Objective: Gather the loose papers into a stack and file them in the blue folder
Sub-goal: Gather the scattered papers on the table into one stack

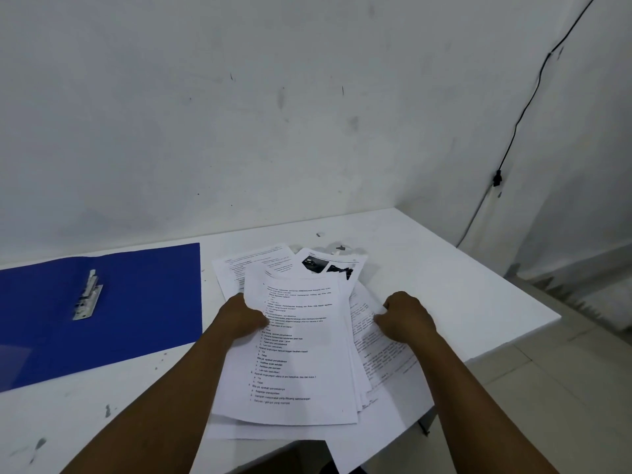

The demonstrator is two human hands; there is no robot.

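Between both hands on the white worktop (461, 285) lay the loose papers (301, 354), long axis running away from the person. Left hand (239, 318) and right hand (407, 316) had fingers clamped on opposite side edges. Well to the left, nearer the left hand, the blue folder (143, 302) lay open.

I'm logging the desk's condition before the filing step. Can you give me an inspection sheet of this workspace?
Surface: white table, scuffed with dark smudges near the front left.
Job's things: blue folder lying open at left, metal clip inside; loose papers in an untidy, fanned pile at centre, some overhanging the near edge.
Clutter: small dark scrap behind the pile.
Hands: left hand grips the pile's left edge; right hand grips its right side.
Cables: black cable runs down the wall at right.
Surroundings: marked white wall; tiled floor.
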